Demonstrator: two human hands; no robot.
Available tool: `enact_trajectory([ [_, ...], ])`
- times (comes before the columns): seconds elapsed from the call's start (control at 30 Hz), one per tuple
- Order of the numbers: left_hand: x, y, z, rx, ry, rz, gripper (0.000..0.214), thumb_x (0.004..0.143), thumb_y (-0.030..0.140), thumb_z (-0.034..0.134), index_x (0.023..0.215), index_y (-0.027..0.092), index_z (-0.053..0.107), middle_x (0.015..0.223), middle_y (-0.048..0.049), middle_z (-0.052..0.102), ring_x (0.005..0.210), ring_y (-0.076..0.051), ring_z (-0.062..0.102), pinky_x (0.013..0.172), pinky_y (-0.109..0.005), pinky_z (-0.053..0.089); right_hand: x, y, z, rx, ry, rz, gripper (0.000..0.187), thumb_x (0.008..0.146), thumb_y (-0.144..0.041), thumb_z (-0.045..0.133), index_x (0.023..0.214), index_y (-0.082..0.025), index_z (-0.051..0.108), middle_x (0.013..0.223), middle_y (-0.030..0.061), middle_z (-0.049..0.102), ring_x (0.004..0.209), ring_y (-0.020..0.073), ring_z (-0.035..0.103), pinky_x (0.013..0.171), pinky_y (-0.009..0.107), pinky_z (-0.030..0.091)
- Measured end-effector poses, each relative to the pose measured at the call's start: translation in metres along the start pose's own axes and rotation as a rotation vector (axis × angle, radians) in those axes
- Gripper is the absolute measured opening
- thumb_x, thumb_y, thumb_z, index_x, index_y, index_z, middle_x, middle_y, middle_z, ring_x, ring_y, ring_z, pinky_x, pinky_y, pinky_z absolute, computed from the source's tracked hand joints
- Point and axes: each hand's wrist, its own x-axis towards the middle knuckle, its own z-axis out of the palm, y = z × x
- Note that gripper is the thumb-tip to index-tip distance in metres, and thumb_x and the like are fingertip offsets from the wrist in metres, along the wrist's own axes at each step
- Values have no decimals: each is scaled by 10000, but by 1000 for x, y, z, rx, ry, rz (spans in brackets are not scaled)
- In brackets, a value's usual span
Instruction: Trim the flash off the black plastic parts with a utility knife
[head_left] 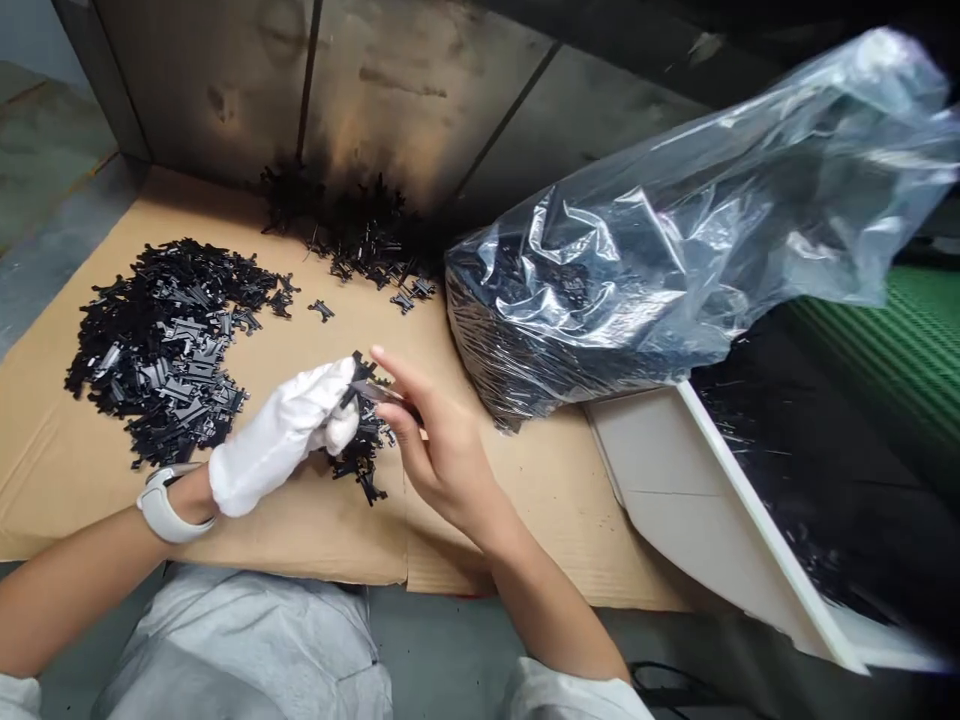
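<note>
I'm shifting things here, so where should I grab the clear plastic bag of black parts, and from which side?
Take the loose upper end of the clear plastic bag, coming from the right: the empty film there bunches into an easy handful. The full lower end looks heavy on the cardboard, so support it too.

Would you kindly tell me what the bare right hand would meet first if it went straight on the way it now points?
The bare right hand would probably meet the small black plastic parts first, right beside the white-gloved left hand, though depth is unclear here.
</note>
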Motion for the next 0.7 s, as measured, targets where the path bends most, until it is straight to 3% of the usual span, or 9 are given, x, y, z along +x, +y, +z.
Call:
enact_trajectory([
  [0.07,-4,0,2,-8,-66,-35,430,968,473,431,631,206,433,566,39,449,523,-104,367,554,-277,325,-3,0,4,-10,42,-62,281,997,-179,473,1270,-190,535,1071,76,719,877,135,678,760,241,540],
  [0.2,-9,3,3,-40,-150,-66,457,981,458,418,603,201,427,532,45,419,529,-106,363,582,-283,328,-6,1,7,-4,82,-129,181,995,-149,459,1119,-177,587,859,30,699,722,114,645,656,212,507],
  [0.37,-11,3,3,-84,-188,22,389,997,332,407,639,191,471,572,47,466,545,-94,363,604,-267,326,-8,-4,5,-218,98,-175,464,1051,-406,265,1233,-138,598,700,12,574,585,128,497,531,264,378],
  [0.57,-16,1,6,-201,-234,-19,346,980,259,365,674,205,518,588,34,482,546,-108,369,599,-269,339,-7,-10,5,-240,53,-156,434,1050,-334,323,1440,-186,444,683,-10,572,589,132,488,565,279,369],
  [0.7,-19,6,7,-85,-171,-33,376,977,239,358,626,210,489,567,27,480,524,-113,358,588,-279,343,-7,-13,3,-203,16,-133,434,1042,-329,343,1456,-221,419,708,-4,617,591,141,515,570,289,394],
])
